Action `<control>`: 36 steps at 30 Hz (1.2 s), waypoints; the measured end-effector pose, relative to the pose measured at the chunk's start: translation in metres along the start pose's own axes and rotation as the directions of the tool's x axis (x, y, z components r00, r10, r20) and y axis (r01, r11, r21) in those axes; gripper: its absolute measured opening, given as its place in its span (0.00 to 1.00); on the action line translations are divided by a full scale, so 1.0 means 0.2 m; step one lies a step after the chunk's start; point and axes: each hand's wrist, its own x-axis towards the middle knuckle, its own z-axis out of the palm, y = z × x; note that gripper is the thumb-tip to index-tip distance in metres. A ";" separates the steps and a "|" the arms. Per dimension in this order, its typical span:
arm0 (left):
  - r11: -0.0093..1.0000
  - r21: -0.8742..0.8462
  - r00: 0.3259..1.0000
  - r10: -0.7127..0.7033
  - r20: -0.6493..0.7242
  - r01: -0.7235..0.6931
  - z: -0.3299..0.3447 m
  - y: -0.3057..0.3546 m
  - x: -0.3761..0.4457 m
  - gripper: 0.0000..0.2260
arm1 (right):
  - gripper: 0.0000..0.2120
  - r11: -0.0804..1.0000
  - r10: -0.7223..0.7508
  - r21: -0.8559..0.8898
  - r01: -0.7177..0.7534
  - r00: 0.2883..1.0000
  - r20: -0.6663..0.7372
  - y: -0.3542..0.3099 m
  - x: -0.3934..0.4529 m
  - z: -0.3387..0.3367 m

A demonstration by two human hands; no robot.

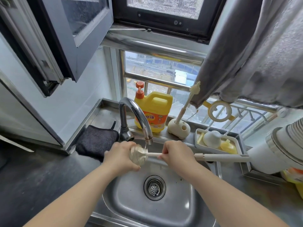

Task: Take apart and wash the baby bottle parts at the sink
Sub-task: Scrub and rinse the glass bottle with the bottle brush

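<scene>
Clear plastic bottle: clasped in left hand, mouth facing frame right.
Cream brush handle: level, right hand grip pinching it, bristles inside.

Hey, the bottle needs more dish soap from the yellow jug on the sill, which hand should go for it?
Probably the right hand. It only holds the brush handle, which can rest in the bottle, and it is nearer the yellow jug. The left hand supports the bottle under the faucet.

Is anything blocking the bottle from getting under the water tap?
No, nothing visible blocks it. The left hand holds the clear bottle right beneath the faucet spout, over the sink. Only the brush, held by the right hand, pokes into the bottle's mouth.
</scene>
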 end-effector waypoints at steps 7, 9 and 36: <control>0.996 0.059 0.997 0.059 0.052 -0.062 0.03 0.06 -0.01 0.36 | 0.07 0.999 -0.043 -0.022 0.043 0.999 0.004 -0.04 0.00 0.02; 0.997 0.074 1.000 -0.031 -0.001 0.030 0.00 0.01 0.01 0.34 | 0.08 1.000 -0.008 0.014 0.009 1.000 -0.020 0.00 -0.01 0.01; 0.999 0.019 0.998 -0.048 -0.027 0.049 -0.04 0.07 0.04 0.32 | 0.09 0.998 0.011 0.063 -0.008 0.999 -0.053 0.05 0.02 -0.03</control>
